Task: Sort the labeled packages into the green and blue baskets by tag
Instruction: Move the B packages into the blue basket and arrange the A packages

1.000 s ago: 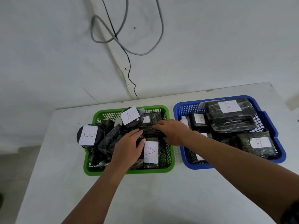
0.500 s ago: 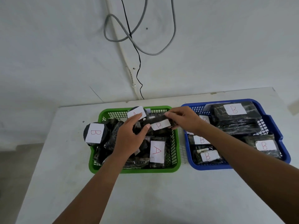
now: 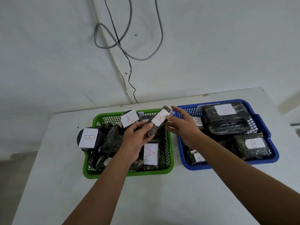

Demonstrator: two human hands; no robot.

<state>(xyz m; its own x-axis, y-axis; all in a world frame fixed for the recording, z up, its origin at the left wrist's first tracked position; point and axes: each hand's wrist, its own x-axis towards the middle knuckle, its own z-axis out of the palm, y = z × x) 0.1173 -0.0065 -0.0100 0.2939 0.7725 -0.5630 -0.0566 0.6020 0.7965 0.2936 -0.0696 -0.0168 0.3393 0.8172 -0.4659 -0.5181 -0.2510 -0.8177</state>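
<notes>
A green basket (image 3: 129, 173) on the left holds several dark wrapped packages, two tagged A (image 3: 150, 153) and a round one tagged B (image 3: 88, 138) at its left rim. A blue basket (image 3: 269, 157) on the right holds several packages tagged B (image 3: 224, 110). Above the green basket's far right corner, a slim dark package tagged B (image 3: 159, 119) is lifted and tilted. My left hand (image 3: 138, 138) grips its lower end. My right hand (image 3: 181, 125) touches its upper end with thumb and spread fingers.
Both baskets stand on a white table (image 3: 162, 195) pushed against a white wall. Grey and black cables (image 3: 128, 46) hang on the wall behind. The table's left edge drops to the floor.
The slim B package has come up out of the green basket and tilted upright. Both hands rose with it. My right hand's fingers have spread.
</notes>
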